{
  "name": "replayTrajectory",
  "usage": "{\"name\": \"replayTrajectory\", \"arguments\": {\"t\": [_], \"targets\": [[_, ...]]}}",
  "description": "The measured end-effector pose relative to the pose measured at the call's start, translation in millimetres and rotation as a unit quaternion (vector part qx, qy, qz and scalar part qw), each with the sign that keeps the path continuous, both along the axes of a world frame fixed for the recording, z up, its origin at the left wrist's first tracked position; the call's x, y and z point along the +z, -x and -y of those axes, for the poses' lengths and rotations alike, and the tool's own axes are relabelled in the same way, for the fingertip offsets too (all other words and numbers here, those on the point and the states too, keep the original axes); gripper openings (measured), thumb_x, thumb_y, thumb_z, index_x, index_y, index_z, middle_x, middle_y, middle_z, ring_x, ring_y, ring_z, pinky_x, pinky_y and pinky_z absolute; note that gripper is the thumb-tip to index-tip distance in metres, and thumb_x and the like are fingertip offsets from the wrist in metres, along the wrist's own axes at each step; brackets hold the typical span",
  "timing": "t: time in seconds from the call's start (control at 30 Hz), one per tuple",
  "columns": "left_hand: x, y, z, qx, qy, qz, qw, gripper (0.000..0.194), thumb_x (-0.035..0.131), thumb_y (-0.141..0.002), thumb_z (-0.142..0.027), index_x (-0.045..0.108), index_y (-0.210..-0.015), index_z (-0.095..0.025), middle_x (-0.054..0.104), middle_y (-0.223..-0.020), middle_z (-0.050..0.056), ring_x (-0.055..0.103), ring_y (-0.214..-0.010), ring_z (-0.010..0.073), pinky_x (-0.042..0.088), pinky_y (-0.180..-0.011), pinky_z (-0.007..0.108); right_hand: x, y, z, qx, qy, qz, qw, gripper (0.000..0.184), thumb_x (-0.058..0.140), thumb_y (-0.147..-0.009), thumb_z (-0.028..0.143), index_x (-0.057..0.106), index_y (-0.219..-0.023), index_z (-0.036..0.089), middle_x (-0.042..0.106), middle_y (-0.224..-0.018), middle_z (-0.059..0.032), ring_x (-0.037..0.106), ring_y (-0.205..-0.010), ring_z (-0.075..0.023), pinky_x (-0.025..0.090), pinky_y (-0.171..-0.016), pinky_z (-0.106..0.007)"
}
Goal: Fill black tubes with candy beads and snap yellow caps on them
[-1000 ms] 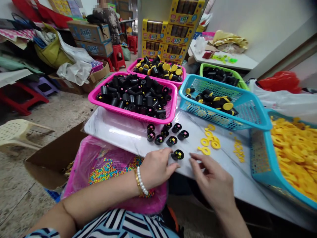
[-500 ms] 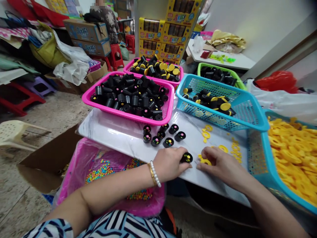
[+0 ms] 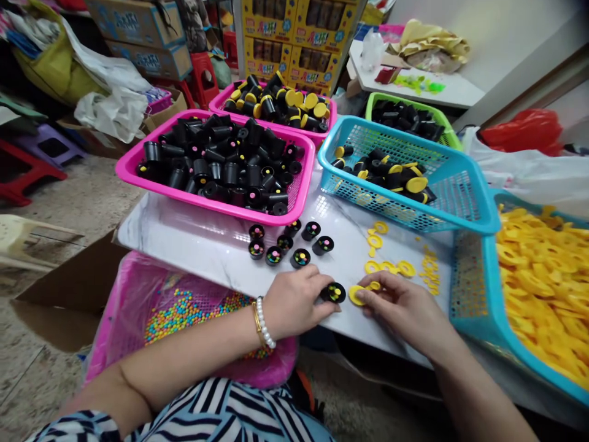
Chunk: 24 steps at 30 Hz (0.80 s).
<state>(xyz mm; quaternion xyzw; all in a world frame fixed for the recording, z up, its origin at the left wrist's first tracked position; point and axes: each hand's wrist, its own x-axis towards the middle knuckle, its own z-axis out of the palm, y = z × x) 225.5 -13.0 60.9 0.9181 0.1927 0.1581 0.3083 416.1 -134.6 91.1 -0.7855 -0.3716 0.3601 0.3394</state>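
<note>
Between thumb and fingers, my left hand (image 3: 297,301) grips a small black cup (image 3: 335,293), tilted so its mouth with yellow bits inside faces right. Just to its right, my right hand (image 3: 398,307) pinches a round yellow lid (image 3: 358,295) by its edge; the lid and the cup are apart. Beyond my left hand stand several black cups (image 3: 301,258) with coloured beads inside. Several yellow ring-shaped pieces (image 3: 405,268) lie past my right fingers, and small yellow bits (image 3: 430,270) are scattered farther right.
A pink basket (image 3: 202,205) of black cups sits behind the loose ones. The blue basket (image 3: 409,221) holds yellow-capped cups. At right is a blue bin (image 3: 501,307) of yellow pieces. Below the table (image 3: 193,245) edge, a pink tub (image 3: 110,319) contains coloured beads (image 3: 179,316).
My right hand has picked up a yellow lid and brought it nearer the cup. My left hand still holds the same cup. The whole view has shifted slightly.
</note>
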Motion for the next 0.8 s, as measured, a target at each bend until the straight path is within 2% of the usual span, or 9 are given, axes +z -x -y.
{"name": "replayTrajectory", "arguments": {"t": [0.1, 0.13, 0.27, 0.43, 0.47, 0.6, 0.8], "targets": [[0.5, 1, 1, -0.012, -0.030, -0.011, 0.999, 0.036, 0.071, -0.086, -0.046, 0.068, -0.111, -0.020, 0.066, -0.091, 0.002, 0.065, -0.079, 0.0170, 0.049, -0.065, 0.027, 1.1, 13, 4, -0.071, -0.010, -0.155, 0.985, 0.048, 0.081, -0.065, 0.059, 0.064, -0.083, 0.018, 0.063, -0.055, -0.0005, 0.042, -0.035, -0.0072, 0.025, -0.034, -0.018], [0.7, 1, 2, -0.016, -0.038, -0.014, 0.999, 0.036, 0.071, -0.086, -0.047, 0.068, -0.111, -0.020, 0.067, -0.091, 0.002, 0.065, -0.078, 0.0166, 0.047, -0.064, 0.026, 0.7, 18, 4, -0.095, -0.024, -0.184, 0.978, 0.049, 0.083, -0.063, 0.058, 0.064, -0.082, 0.017, 0.061, -0.053, 0.0003, 0.040, -0.034, -0.0065, 0.023, -0.033, -0.018], [1.1, 0, 3, -0.021, -0.047, -0.018, 0.998, 0.031, 0.065, -0.091, -0.047, 0.069, -0.109, -0.022, 0.067, -0.089, 0.000, 0.064, -0.075, 0.0146, 0.042, -0.059, 0.025, -6.2, 35, -2, -0.114, -0.067, -0.181, 0.974, 0.042, 0.089, -0.060, 0.047, 0.066, -0.076, 0.016, 0.064, -0.058, -0.0010, 0.053, -0.047, -0.0095, 0.037, -0.041, -0.018], [1.2, 0, 2, -0.022, -0.045, -0.019, 0.999, 0.029, 0.063, -0.092, -0.047, 0.070, -0.105, -0.022, 0.067, -0.085, 0.000, 0.063, -0.074, 0.0136, 0.037, -0.056, 0.025, -11.0, 43, -4, -0.131, -0.056, -0.173, 0.975, 0.041, 0.085, -0.066, 0.050, 0.065, -0.078, 0.017, 0.054, -0.046, 0.0044, 0.038, -0.036, -0.0052, 0.026, -0.034, -0.016], [1.7, 0, 2, -0.024, -0.044, -0.021, 0.999, 0.030, 0.062, -0.093, -0.047, 0.070, -0.105, -0.021, 0.066, -0.084, 0.000, 0.063, -0.073, 0.0135, 0.037, -0.056, 0.025, -10.0, 44, -5, -0.125, -0.054, -0.175, 0.975, 0.041, 0.084, -0.068, 0.051, 0.064, -0.078, 0.017, 0.055, -0.045, 0.0042, 0.040, -0.035, -0.0055, 0.028, -0.035, -0.016], [3.8, -1, 3, -0.026, -0.043, -0.027, 0.998, 0.032, 0.059, -0.094, -0.049, 0.070, -0.100, -0.020, 0.064, -0.078, -0.001, 0.060, -0.070, 0.0130, 0.034, -0.054, 0.025, -3.6, 47, -8, -0.080, -0.051, -0.177, 0.980, 0.040, 0.079, -0.075, 0.053, 0.060, -0.077, 0.018, 0.064, -0.051, -0.0012, 0.057, -0.045, -0.0104, 0.046, -0.048, -0.019], [3.6, -1, 4, -0.014, -0.036, -0.017, 0.999, 0.031, 0.062, -0.092, -0.050, 0.070, -0.095, -0.020, 0.061, -0.073, -0.002, 0.058, -0.067, 0.0123, 0.031, -0.052, 0.025, -5.3, 47, -3, -0.091, -0.063, -0.134, 0.985, 0.036, 0.077, -0.078, 0.051, 0.061, -0.081, 0.019, 0.065, -0.052, -0.0003, 0.060, -0.047, -0.0112, 0.050, -0.051, -0.019]]}}
